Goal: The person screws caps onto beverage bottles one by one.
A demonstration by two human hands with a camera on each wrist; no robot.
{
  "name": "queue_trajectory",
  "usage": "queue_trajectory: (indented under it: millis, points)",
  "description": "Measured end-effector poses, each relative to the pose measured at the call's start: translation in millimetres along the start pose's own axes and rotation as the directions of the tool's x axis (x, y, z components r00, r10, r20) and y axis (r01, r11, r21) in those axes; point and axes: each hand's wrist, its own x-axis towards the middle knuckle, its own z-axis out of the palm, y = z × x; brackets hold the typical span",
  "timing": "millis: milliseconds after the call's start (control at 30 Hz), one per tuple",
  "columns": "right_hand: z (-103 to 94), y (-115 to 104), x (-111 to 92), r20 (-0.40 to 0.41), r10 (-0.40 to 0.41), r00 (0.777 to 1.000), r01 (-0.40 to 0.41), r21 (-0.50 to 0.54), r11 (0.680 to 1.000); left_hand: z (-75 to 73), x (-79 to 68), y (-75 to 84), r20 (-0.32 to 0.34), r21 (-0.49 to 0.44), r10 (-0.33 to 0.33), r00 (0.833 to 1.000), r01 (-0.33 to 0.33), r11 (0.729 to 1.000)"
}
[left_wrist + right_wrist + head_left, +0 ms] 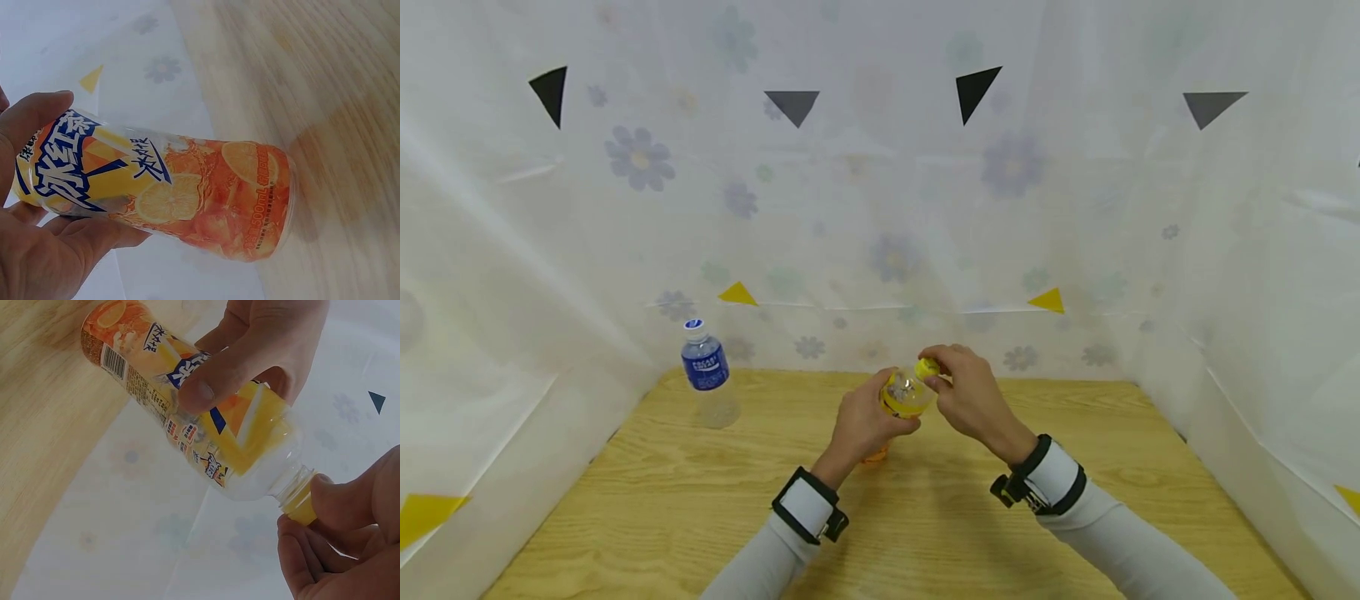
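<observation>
Tilted in my left hand [867,417] is a clear plastic iced tea bottle [212,194] with a yellow and orange label showing orange slices. The left fingers and thumb wrap round its upper label, as the right wrist view also shows. My right hand [973,396] pinches the yellow cap [301,503] between thumb and fingers at the bottle's mouth. The cap sits at the threaded neck; whether it is loose, I cannot tell. At the left of the table stands a second clear bottle [706,371] with a blue label and white cap, apart from both hands.
Both hands are above a light wood-grain table [700,508]. A whitish flower-patterned sheet [880,200] hangs behind it and along both sides. Black, grey and yellow triangles [739,293] mark the sheet.
</observation>
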Motion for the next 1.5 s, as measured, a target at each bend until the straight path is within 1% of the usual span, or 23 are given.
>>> queue_trajectory:
  millis: [233, 400, 700, 900, 1000, 1100, 1300, 1400, 1500]
  points:
    - [2.4, 2, 0, -0.043, -0.026, 0.999, 0.026, -0.007, 1.000, 2.0, 1.6, -2.5, -0.003, 0.012, 0.019, 1.000, -0.019, 1.000]
    - [4.2, 1, 1, -0.067, -0.035, 0.997, 0.034, -0.023, 0.999, 2.8, 1.0, -3.1, -0.007, 0.009, 0.003, 1.000, -0.003, 1.000]
    - [7.0, -1, 1, -0.090, 0.005, 0.996, -0.008, -0.029, 1.000, 4.1, 0.1, -5.1, -0.007, 0.019, -0.006, 1.000, 0.006, 1.000]
    - [9.1, 1, 2, -0.108, 0.003, 0.994, -0.007, -0.031, 1.000, 5.1, -0.5, -6.1, -0.013, 0.014, -0.002, 1.000, 0.002, 1.000]
    - [11.1, 3, 2, -0.126, -0.009, 0.992, 0.006, -0.029, 1.000, 5.3, -1.0, -6.6, -0.020, 0.012, 0.010, 1.000, -0.010, 1.000]
    - [14.1, 6, 3, -0.152, -0.041, 0.987, 0.036, -0.039, 0.999, 5.4, -1.5, -6.4, -0.024, 0.012, 0.016, 1.000, -0.016, 1.000]
    - [20.1, 13, 5, -0.216, -0.114, 0.970, 0.103, -0.063, 0.993, 5.2, -1.6, -6.5, -0.026, 0.011, 0.012, 1.000, -0.012, 1.000]
    - [21.0, 14, 6, -0.239, -0.123, 0.963, 0.111, -0.064, 0.992, 5.4, -0.9, -6.6, -0.026, 0.021, 0.010, 1.000, -0.010, 1.000]
    - [21.1, 14, 6, -0.246, -0.119, 0.962, 0.107, -0.063, 0.992, 5.3, -0.1, -6.5, -0.028, 0.029, 0.009, 1.000, -0.008, 1.000]
